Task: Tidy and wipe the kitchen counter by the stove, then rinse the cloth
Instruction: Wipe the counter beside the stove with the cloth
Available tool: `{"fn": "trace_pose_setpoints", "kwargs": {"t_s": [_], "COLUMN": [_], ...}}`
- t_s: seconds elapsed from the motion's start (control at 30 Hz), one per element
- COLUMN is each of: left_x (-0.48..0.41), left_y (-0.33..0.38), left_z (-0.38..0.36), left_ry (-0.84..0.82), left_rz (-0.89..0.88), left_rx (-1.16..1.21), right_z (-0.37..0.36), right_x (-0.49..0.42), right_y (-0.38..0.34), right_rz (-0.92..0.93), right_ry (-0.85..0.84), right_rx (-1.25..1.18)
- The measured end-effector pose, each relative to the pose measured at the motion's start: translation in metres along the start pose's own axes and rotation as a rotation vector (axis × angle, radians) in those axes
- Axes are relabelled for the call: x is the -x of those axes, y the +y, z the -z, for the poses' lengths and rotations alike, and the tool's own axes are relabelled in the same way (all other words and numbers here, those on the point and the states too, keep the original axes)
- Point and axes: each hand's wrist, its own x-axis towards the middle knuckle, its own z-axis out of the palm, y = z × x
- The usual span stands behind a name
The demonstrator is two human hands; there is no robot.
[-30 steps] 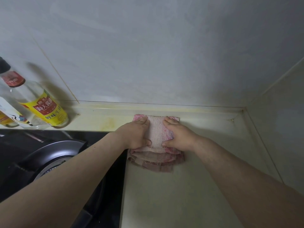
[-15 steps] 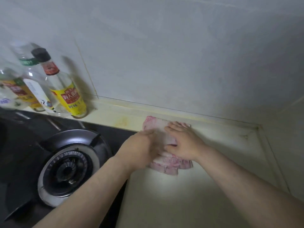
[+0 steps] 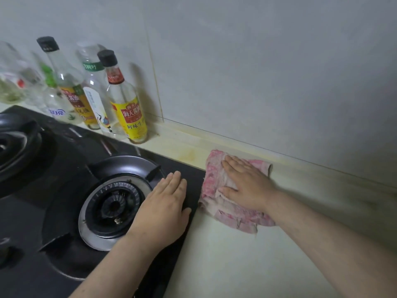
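A pink and white cloth (image 3: 214,179) lies folded on the cream counter (image 3: 247,261), close to the back wall and just right of the black stove (image 3: 53,211). My right hand (image 3: 247,183) presses flat on the cloth, fingers spread and pointing toward the back left. My left hand (image 3: 165,207) rests flat on the stove's right edge, beside the near burner (image 3: 111,205), fingers together, holding nothing.
Several sauce and oil bottles stand along the wall behind the stove; the nearest has a yellow label (image 3: 129,112). A dark pan (image 3: 15,145) sits on the far-left burner. The tiled wall (image 3: 257,72) bounds the counter at the back.
My left hand has come off the cloth and moved left onto the stove edge. My right hand stays on the cloth. The view has swung left, bringing more bottles and stove into sight.
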Motion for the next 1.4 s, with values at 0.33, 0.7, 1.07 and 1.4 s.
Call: {"fn": "trace_pose_setpoints", "kwargs": {"t_s": [0.33,0.7,1.07,1.4], "left_x": [0.005,0.028,0.028,0.029], "left_y": [0.0,-0.027,-0.035,-0.035], "left_z": [-0.002,0.01,0.0,0.002], "left_ry": [-0.059,-0.137,-0.005,0.013], "left_rz": [0.059,0.067,0.047,0.043], "left_rx": [-0.043,-0.12,0.172,0.18], "right_z": [-0.002,0.005,0.01,0.011], "right_x": [-0.05,-0.083,-0.112,-0.151], "right_y": [-0.029,-0.049,-0.072,-0.108], "right_rz": [0.107,0.197,0.248,0.268], "right_ry": [-0.012,-0.046,-0.066,-0.038], "right_rx": [-0.05,-0.024,-0.017,-0.024]}}
